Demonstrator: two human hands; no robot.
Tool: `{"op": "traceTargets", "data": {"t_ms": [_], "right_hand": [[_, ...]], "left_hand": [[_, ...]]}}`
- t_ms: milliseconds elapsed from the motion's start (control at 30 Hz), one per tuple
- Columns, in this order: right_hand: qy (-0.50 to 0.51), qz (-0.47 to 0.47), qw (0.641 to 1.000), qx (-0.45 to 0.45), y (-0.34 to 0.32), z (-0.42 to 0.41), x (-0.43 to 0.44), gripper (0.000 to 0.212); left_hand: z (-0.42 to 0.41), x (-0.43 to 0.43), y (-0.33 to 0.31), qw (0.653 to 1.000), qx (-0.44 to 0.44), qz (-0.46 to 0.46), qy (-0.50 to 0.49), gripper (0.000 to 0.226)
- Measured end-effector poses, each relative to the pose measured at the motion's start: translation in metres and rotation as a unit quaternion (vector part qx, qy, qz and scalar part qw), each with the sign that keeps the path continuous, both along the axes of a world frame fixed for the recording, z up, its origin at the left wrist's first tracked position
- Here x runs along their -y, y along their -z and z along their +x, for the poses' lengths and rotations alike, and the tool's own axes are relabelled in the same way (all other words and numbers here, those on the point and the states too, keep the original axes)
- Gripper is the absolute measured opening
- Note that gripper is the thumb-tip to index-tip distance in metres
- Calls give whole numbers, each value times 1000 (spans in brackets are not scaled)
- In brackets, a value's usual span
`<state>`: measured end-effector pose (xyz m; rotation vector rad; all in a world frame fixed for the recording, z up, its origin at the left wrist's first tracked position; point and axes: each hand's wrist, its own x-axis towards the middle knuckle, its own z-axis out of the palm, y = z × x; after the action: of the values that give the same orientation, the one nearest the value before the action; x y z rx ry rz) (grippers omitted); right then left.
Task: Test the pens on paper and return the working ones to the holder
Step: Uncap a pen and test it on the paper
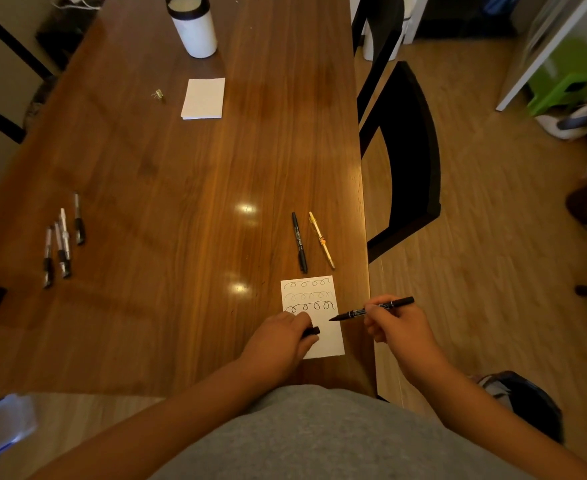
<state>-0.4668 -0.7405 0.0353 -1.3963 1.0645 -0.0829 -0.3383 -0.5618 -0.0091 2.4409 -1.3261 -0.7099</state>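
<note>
Half the cap [312, 331] hides under left fingers [299, 322].

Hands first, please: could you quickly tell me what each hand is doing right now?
Left hand: closed on a black pen cap, resting on the test paper.
Right hand: closed on an uncapped black marker, tip just off the paper's right edge.

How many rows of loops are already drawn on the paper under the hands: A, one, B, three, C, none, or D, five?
B: the paper shows three rows of loops near its far edge, beyond the tip of the black marker held in the right hand.
</note>
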Motion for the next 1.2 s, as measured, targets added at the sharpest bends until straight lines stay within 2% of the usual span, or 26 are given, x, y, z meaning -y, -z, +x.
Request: {"op": "traceTargets", "data": {"t_ms": [100,300,633,733,900,1067,1200], "right_hand": [[0,26,1000,14,-14,1,-4,15],[-20,9,999,26,-34,10,-5,18],[-60,22,998,23,-39,21,-24,15],[-48,31,998,27,-38,30,-26,17],[-56,70,995,36,-38,54,-28,18],[-94,95,990,37,-32,87,-35,21],[-125,74,989,6,-20,117,-43,23]], "left_hand": [[-4,-2,-10,999,-20,-24,-27,27],[-7,2,-26,997,-33,-53,-49,26],[-1,7,-47,996,-50,-75,-30,26],[7,6,-55,988,-114,-87,-57,23],[32,2,-69,955,-267,-95,-94,8],[64,-12,-69,879,-438,-99,-160,14],[83,-23,-56,863,-464,-81,-184,19]]}}
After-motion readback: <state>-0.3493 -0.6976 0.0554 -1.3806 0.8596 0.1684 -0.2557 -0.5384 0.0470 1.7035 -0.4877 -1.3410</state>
